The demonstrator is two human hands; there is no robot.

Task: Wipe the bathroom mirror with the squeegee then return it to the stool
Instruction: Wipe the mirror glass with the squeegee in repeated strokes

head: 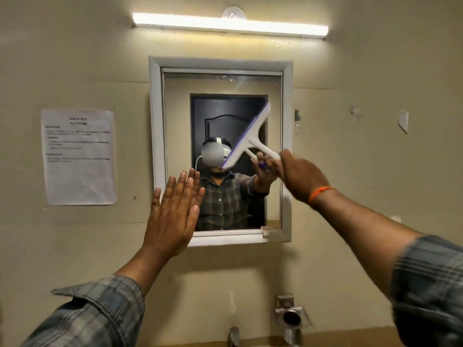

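Note:
A white-framed mirror (286, 151) hangs on the beige wall in front of me. My right hand (302, 177) grips the handle of a white squeegee (250, 139). Its blade, edged in purple, lies tilted against the right half of the glass. My left hand (172, 214) is flat with straight fingers, pressed on the mirror's lower left corner and frame. The stool is out of view.
A lit tube lamp (230, 25) runs above the mirror. A printed paper sheet (79, 156) is stuck to the wall on the left. Metal taps (292, 315) jut from the wall below the mirror, at the bottom edge of the view.

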